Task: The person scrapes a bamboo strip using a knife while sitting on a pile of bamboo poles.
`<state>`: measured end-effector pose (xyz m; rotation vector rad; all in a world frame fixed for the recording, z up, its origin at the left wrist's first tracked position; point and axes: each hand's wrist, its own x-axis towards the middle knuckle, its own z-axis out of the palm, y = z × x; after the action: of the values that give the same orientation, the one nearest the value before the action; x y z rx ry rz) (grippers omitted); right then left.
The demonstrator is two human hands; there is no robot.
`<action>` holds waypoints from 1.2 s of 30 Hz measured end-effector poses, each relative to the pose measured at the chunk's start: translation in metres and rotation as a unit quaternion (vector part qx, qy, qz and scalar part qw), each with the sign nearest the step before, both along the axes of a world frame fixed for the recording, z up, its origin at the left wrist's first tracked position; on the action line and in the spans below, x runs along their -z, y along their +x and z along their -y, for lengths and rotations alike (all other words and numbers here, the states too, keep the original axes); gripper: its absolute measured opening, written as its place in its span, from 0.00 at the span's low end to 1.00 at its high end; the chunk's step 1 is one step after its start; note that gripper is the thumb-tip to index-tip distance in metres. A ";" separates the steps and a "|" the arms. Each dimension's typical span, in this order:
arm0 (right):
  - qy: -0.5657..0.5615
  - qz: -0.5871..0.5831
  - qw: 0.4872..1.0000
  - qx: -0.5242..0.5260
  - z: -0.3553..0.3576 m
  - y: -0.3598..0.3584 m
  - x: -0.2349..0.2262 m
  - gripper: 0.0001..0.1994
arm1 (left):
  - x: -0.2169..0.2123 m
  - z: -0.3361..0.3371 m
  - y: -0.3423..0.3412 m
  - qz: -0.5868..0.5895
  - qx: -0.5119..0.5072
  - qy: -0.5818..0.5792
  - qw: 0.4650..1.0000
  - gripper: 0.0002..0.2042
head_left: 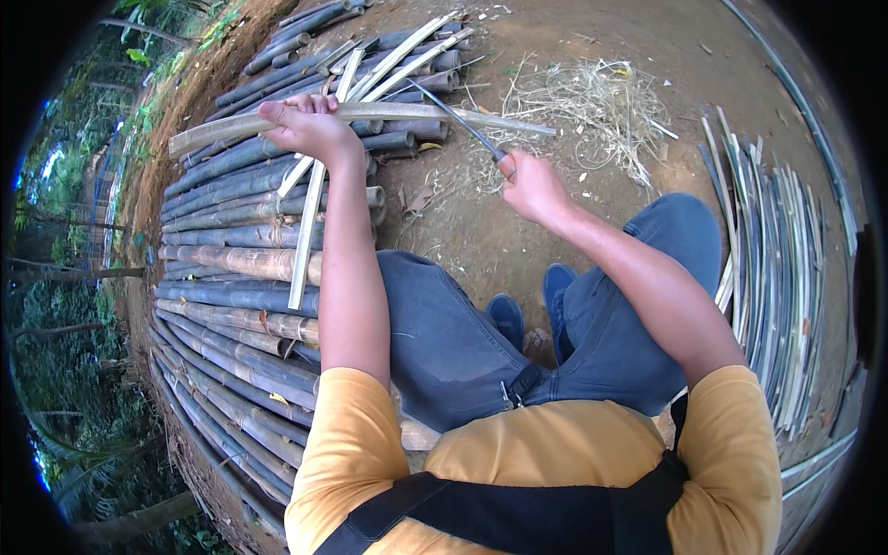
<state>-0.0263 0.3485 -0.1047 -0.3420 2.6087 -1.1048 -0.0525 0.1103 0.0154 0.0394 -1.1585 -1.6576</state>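
Observation:
My left hand (pixel 314 129) is closed around a long pale bamboo strip (pixel 398 111), palm turned up. The strip lies roughly level across the view, its wide end (pixel 199 139) out to the left and its thin end to the right. In my right hand (pixel 538 190) is the handle of a knife (pixel 472 129) with a long, narrow dark blade. That blade slants up and to the left and crosses the strip right of my left hand. Whether its edge bites into the strip, I cannot tell. Other split pale strips (pixel 310 236) lie under my left wrist.
Dark bamboo poles (pixel 240 296) are stacked along my left. Several pale strips (pixel 407 60) rest on the far poles. Curled shavings (pixel 601 111) lie on the dirt ahead. A bundle of thin strips (pixel 772 277) is at my right, beside my bent knee (pixel 680 231).

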 end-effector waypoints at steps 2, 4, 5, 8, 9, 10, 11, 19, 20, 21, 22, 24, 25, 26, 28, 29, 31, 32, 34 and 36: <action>0.000 -0.007 1.000 -0.030 -0.001 0.007 -0.002 0.12 | 0.001 -0.001 -0.001 0.002 0.008 -0.001 1.000 0.23; 0.000 0.001 1.000 0.001 -0.008 -0.007 0.010 0.11 | 0.002 -0.004 -0.002 0.002 0.006 -0.002 1.000 0.23; 0.002 0.003 1.000 0.019 -0.012 -0.014 0.017 0.11 | 0.002 -0.006 -0.004 -0.001 0.005 -0.003 1.000 0.23; 0.000 0.025 0.997 0.068 -0.008 -0.015 0.028 0.11 | 0.000 -0.007 -0.004 -0.001 0.018 -0.014 1.000 0.22; -0.007 0.020 0.998 0.056 -0.008 -0.014 0.030 0.11 | 0.000 -0.007 -0.003 -0.002 0.020 -0.019 1.000 0.22; -0.015 0.019 0.999 0.035 -0.001 -0.003 0.018 0.11 | 0.001 -0.001 0.001 0.000 0.015 -0.025 1.000 0.21; -0.021 0.019 0.999 0.021 0.000 0.003 0.012 0.11 | 0.001 -0.001 0.002 -0.001 0.018 -0.026 1.000 0.21; -0.048 0.023 0.995 0.080 -0.006 -0.011 0.043 0.09 | 0.004 0.002 -0.003 0.004 -0.006 0.000 1.000 0.22; -0.049 0.032 0.995 0.076 -0.003 -0.009 0.039 0.09 | 0.003 0.006 -0.002 0.002 -0.010 -0.006 1.000 0.22; -0.046 0.022 0.997 0.050 -0.001 -0.007 0.036 0.10 | 0.003 0.008 -0.002 0.003 -0.010 -0.010 1.000 0.22; -0.042 0.014 0.999 0.023 -0.001 0.000 0.023 0.11 | 0.003 0.008 -0.001 0.002 -0.001 -0.013 1.000 0.22; -0.046 0.003 0.999 0.006 0.005 0.003 0.021 0.12 | 0.002 0.008 -0.002 0.001 0.016 -0.019 1.000 0.22; -0.049 0.001 0.998 0.025 -0.001 0.001 0.030 0.12 | 0.001 -0.002 -0.005 0.000 0.021 0.001 1.000 0.22; -0.054 -0.003 0.998 0.044 -0.003 -0.003 0.036 0.13 | 0.002 -0.003 -0.006 0.000 0.017 0.001 1.000 0.22; -0.064 0.048 0.993 0.087 -0.004 -0.010 0.043 0.13 | 0.005 -0.003 -0.006 -0.002 0.007 0.002 1.000 0.22; -0.069 0.072 0.989 0.108 -0.004 -0.012 0.044 0.13 | 0.006 0.000 -0.005 0.002 -0.009 0.000 1.000 0.21; -0.053 0.058 0.992 0.096 -0.003 -0.012 0.042 0.13 | 0.007 0.009 -0.004 -0.005 0.027 -0.012 1.000 0.20; -0.045 0.052 0.994 0.089 0.000 -0.010 0.038 0.13 | 0.008 0.014 -0.003 -0.007 0.043 -0.017 0.999 0.20; -0.046 0.042 0.995 0.079 0.003 -0.002 0.027 0.12 | 0.008 0.019 -0.004 -0.012 0.051 -0.001 0.999 0.20; -0.049 0.033 0.996 0.067 0.002 0.000 0.016 0.11 | 0.006 0.018 -0.005 -0.017 0.065 0.008 0.998 0.21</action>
<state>-0.0268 0.3469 -0.1211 -0.1502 2.5566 -1.2700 -0.0577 0.0927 0.0097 -0.0552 -1.1432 -1.7754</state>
